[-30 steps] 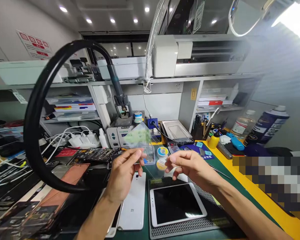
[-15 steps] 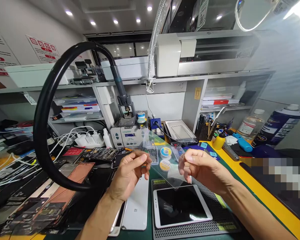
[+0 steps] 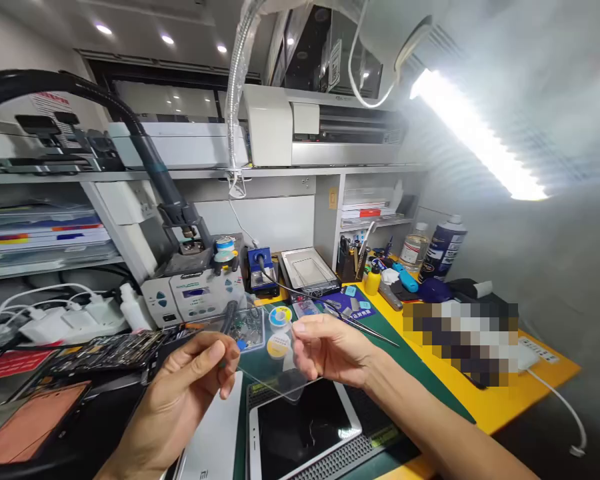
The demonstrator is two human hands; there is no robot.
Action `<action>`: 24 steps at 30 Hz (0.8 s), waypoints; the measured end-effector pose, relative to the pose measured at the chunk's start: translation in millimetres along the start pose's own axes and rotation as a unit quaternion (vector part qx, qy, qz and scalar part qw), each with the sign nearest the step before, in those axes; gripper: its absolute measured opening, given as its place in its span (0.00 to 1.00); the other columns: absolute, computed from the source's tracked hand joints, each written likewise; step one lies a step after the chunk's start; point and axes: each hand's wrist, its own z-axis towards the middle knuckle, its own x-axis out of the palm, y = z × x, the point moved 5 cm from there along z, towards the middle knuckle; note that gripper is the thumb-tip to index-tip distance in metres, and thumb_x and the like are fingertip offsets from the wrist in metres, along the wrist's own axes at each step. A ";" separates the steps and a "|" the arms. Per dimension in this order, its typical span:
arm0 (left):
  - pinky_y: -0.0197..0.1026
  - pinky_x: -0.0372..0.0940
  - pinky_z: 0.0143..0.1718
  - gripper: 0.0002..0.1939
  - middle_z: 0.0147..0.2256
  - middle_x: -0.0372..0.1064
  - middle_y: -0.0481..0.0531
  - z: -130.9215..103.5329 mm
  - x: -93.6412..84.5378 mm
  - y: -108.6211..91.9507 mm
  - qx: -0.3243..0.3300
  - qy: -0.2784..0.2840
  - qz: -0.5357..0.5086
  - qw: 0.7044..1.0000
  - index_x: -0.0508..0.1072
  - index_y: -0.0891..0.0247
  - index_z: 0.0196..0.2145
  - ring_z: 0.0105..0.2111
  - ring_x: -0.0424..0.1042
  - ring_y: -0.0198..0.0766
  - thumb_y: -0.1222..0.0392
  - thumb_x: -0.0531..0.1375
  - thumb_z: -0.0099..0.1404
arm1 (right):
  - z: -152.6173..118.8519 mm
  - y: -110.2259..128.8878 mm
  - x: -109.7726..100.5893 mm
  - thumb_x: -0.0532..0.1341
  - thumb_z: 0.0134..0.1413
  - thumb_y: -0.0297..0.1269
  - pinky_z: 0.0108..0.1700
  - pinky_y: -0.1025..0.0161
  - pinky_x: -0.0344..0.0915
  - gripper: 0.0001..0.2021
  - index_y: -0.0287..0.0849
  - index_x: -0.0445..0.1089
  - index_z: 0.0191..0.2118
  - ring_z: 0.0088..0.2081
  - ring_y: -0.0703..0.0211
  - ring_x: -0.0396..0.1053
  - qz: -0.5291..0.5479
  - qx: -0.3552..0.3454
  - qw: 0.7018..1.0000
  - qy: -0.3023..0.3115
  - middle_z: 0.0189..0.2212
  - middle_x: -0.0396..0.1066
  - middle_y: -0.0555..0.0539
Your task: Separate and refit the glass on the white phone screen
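Between my two hands is a clear, thin sheet that looks like a screen protector (image 3: 279, 375), tilted, its lower corner over the top edge of a white tablet (image 3: 305, 427). My left hand (image 3: 190, 373) pinches its left edge between thumb and fingers. At the opposite edge, my right hand (image 3: 330, 347) grips it the same way. The tablet lies face up with a dark screen on a grey perforated mat (image 3: 337, 460). A white phone or tablet back (image 3: 210, 433) lies left of it, partly behind my left forearm.
A hot-air station (image 3: 195, 293), a soldering iron stand (image 3: 263, 270) and a metal tray (image 3: 310, 270) stand behind. Tweezers (image 3: 365, 328) lie to the right, near a yellow bottle (image 3: 373, 280). Circuit boards (image 3: 115, 353) and white chargers (image 3: 75, 317) crowd the left. A bright lamp (image 3: 475, 133) hangs overhead.
The view has turned to the right, so the bench and both hands appear further left. Both hands still hold the clear sheet above the tablet.
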 end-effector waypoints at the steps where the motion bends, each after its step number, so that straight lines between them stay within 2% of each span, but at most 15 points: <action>1: 0.32 0.65 0.21 0.09 0.27 0.72 0.48 0.0 0.8 0.9 -0.004 0.007 -0.003 1.000 0.79 0.63 0.29 0.23 0.65 0.31 0.55 0.70 0.57 | 1.2 -2.1 0.9 0.75 0.41 0.42 0.19 0.71 0.67 0.17 0.35 0.71 0.26 0.20 0.65 0.70 0.000 0.003 1.000 0.002 0.22 0.71 0.50; 7: 0.31 0.66 0.21 0.09 0.24 0.71 0.47 -1.8 0.9 5.1 -0.023 0.005 -0.043 0.999 0.81 0.62 0.29 0.22 0.68 0.31 0.56 0.73 0.52 | 6.0 -9.8 2.6 0.74 0.42 0.40 0.20 0.70 0.69 0.16 0.32 0.72 0.27 0.21 0.63 0.72 -0.005 0.013 1.000 -0.016 0.22 0.71 0.49; 13: 0.32 0.65 0.22 0.05 0.24 0.73 0.47 -2.5 8.9 2.6 0.015 0.038 -0.063 0.997 0.81 0.61 0.29 0.22 0.69 0.32 0.59 0.72 0.55 | 4.5 -18.2 -0.4 0.73 0.43 0.38 0.19 0.70 0.69 0.15 0.32 0.71 0.27 0.21 0.62 0.73 -0.009 0.057 0.998 -0.023 0.23 0.71 0.49; 18: 0.34 0.64 0.23 0.07 0.24 0.72 0.48 -1.2 10.4 0.5 0.049 0.033 -0.035 0.998 0.81 0.62 0.27 0.21 0.68 0.31 0.57 0.72 0.55 | 5.7 -24.1 -2.7 0.71 0.48 0.37 0.19 0.71 0.70 0.12 0.33 0.71 0.28 0.22 0.64 0.73 -0.010 0.059 0.998 -0.026 0.25 0.70 0.50; 22: 0.37 0.67 0.31 0.05 0.27 0.74 0.48 0.5 12.5 -3.1 0.086 0.022 -0.019 0.996 0.81 0.61 0.28 0.25 0.71 0.33 0.57 0.71 0.57 | 4.5 -28.2 -1.6 0.65 0.55 0.33 0.18 0.73 0.69 0.09 0.32 0.72 0.28 0.20 0.66 0.72 -0.004 0.081 0.996 -0.036 0.23 0.69 0.50; 24: 0.39 0.69 0.38 0.04 0.32 0.76 0.50 0.4 15.1 -6.2 0.103 0.015 -0.014 0.994 0.82 0.60 0.29 0.32 0.74 0.37 0.58 0.70 0.57 | 3.2 -30.0 0.1 0.60 0.60 0.30 0.18 0.74 0.69 0.10 0.33 0.71 0.27 0.19 0.68 0.71 0.001 0.100 0.994 -0.037 0.22 0.69 0.50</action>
